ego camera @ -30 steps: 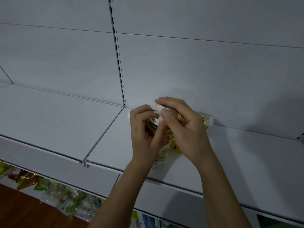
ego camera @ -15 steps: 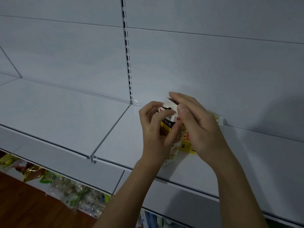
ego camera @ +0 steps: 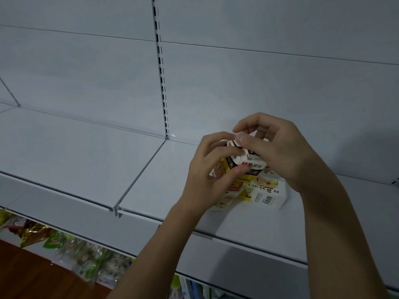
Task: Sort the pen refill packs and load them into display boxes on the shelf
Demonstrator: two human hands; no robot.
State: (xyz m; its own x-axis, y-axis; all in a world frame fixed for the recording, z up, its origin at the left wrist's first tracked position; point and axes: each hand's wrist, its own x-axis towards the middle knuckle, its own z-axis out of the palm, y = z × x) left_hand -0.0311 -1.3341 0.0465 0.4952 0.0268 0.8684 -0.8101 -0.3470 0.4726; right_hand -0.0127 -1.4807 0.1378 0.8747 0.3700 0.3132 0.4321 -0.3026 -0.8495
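Note:
A small white and yellow display box (ego camera: pixel 232 164) with red lettering is held above the white shelf (ego camera: pixel 164 180). My left hand (ego camera: pixel 207 175) grips its left side and front. My right hand (ego camera: pixel 278 152) pinches the box's white top flap from the right. Below my hands a second white and yellow box (ego camera: pixel 266 192) lies flat on the shelf, partly hidden by them. No loose refill packs show.
The shelf runs left and right, with a slotted upright (ego camera: pixel 160 67) in the back panel behind it. A lower shelf at the bottom left holds several colourful snack bags (ego camera: pixel 71 253). Brown floor shows at the bottom left corner.
My view has swung left and down, so my hands sit further right in the frame. The held box has tilted, my right hand has come up onto its top flap, and the lying box now shows.

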